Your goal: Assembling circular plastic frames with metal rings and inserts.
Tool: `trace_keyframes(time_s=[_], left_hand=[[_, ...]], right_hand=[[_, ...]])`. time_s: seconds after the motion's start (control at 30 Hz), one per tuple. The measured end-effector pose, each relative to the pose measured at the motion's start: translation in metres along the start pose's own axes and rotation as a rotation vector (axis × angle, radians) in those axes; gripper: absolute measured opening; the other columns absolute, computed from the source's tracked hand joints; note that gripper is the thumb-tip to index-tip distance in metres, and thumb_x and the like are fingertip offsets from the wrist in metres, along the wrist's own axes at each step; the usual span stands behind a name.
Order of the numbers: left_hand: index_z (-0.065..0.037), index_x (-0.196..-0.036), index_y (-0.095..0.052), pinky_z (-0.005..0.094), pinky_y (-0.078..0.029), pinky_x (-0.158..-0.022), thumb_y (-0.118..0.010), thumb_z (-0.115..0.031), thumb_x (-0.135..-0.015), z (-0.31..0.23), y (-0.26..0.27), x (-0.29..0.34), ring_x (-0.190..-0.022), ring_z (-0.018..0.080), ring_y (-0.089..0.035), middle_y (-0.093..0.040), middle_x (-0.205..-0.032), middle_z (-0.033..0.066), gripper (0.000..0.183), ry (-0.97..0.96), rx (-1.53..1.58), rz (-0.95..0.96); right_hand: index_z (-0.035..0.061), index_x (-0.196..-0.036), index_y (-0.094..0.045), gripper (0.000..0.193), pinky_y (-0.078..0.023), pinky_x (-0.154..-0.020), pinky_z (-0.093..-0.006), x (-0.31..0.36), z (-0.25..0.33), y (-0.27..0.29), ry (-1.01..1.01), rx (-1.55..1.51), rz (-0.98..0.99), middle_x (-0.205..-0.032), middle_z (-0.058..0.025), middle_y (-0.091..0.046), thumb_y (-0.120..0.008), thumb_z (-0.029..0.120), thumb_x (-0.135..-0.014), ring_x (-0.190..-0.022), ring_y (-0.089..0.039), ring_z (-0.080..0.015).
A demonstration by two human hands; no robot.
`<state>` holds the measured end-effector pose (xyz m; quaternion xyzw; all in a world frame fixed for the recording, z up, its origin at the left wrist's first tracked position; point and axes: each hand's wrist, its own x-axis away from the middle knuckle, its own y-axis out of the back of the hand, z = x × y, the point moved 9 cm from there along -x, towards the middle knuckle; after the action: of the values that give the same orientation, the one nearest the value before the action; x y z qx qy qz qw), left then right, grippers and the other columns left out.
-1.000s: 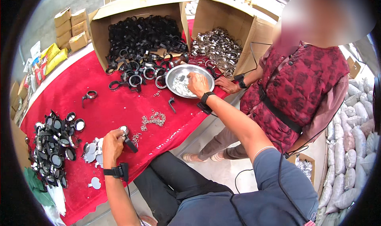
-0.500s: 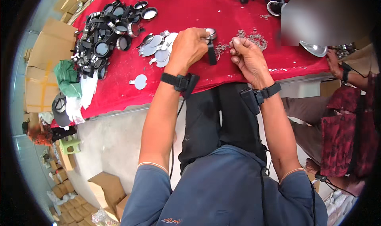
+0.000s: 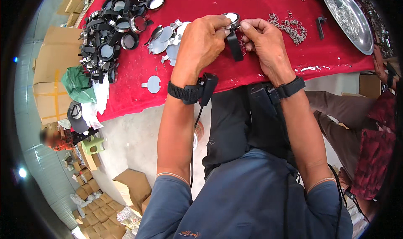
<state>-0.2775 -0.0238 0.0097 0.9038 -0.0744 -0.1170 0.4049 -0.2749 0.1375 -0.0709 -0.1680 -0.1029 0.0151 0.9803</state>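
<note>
My left hand point(image 3: 202, 42) is closed around a round, metal-rimmed piece point(image 3: 231, 17) with a pale face. Its flat black handle point(image 3: 235, 46) hangs down toward me. At the rim's right side, my right hand point(image 3: 267, 44) pinches with thumb and forefinger; whatever is between those fingertips is too small to make out. Beside my right hand lies a heap of small metal clips point(image 3: 294, 31). Left of my left hand are several flat grey discs with tabs point(image 3: 159, 45). A single tabbed disc point(image 3: 154, 84) lies nearer the table edge.
A pile of black-handled round pieces point(image 3: 107, 50) covers the far left of the red cloth point(image 3: 268, 0). An oval metal tray point(image 3: 364, 46) of small clear or shiny parts stands at right. Another black handle point(image 3: 321, 28) lies near it. A co-worker's leg point(image 3: 336, 109) is at right.
My right hand has moved from beside the clips to the rim of the round piece, meeting my left hand. The view has shifted, showing more of the oval tray.
</note>
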Motion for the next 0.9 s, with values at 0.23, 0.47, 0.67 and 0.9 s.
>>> trace_keyframes(time_s=[0.23,0.47,0.67,0.9], left_hand=[[0.0,-0.13,-0.078,0.0369,-0.057,-0.105,-0.072,-0.01,-0.098,0.005,0.001,0.001,-0.119,0.0321,-0.077,-0.079,-0.129,0.0211,0.034,0.013,0.008,-0.019],[0.0,-0.125,-0.079,0.0394,-0.058,-0.102,-0.069,-0.007,-0.095,-0.001,0.001,0.0,-0.115,0.0361,-0.077,-0.079,-0.125,0.0217,0.033,-0.032,0.007,-0.038],[-0.001,-0.125,-0.08,0.0404,-0.059,-0.102,-0.069,-0.009,-0.096,-0.007,0.002,-0.001,-0.115,0.0384,-0.077,-0.079,-0.124,0.0224,0.033,-0.05,-0.053,-0.028],[-0.002,-0.129,-0.079,0.0393,-0.059,-0.102,-0.073,-0.014,-0.098,-0.007,0.002,-0.001,-0.117,0.0369,-0.078,-0.079,-0.125,0.0223,0.035,-0.026,-0.07,-0.018]], right_hand=[[-0.0032,-0.115,-0.075,0.019,-0.058,-0.065,-0.0239,0.007,0.015,0.0,0.088,0.012,-0.109,-0.094,-0.0069,-0.077,-0.069,0.013,-0.107,-0.077,-0.071,-0.0102],[0.0007,-0.123,-0.081,0.025,-0.06,-0.071,-0.0308,-0.002,0.025,0.002,0.28,0.448,0.025,-0.092,-0.0099,-0.08,-0.068,0.005,-0.102,-0.079,-0.075,-0.0142],[-0.0002,-0.117,-0.081,0.021,-0.059,-0.072,-0.0327,-0.005,0.03,-0.007,0.334,0.482,0.087,-0.088,-0.009,-0.079,-0.07,0.005,-0.099,-0.077,-0.073,-0.0149],[-0.0005,-0.114,-0.081,0.02,-0.059,-0.071,-0.0328,-0.011,0.022,-0.004,0.3,0.453,0.105,-0.084,-0.0095,-0.078,-0.071,0.007,-0.099,-0.076,-0.073,-0.0152]])
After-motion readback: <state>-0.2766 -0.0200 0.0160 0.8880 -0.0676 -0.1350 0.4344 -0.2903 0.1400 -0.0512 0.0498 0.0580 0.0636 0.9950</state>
